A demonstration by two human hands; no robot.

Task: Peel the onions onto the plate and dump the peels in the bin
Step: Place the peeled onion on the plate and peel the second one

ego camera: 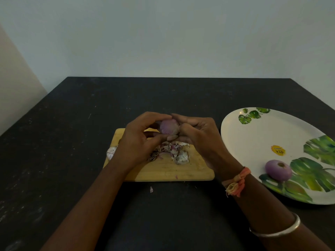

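**Both hands on one purple onion over the board**

The left hand [139, 140] and right hand [197, 136] are both closed around a purple onion [169, 126], held just above the wooden cutting board [163, 171]. A pile of peels [170, 151] sits on the board right under the fingers. Another unpeeled onion [111, 151] peeks out at 9 o'clock, mostly hidden by the left wrist. Out at 3 o'clock, a leaf-print plate [253, 138] holds one peeled onion [278, 170]. A stray peel scrap [151, 189] lies on the dark table [72, 124] at 6 o'clock.
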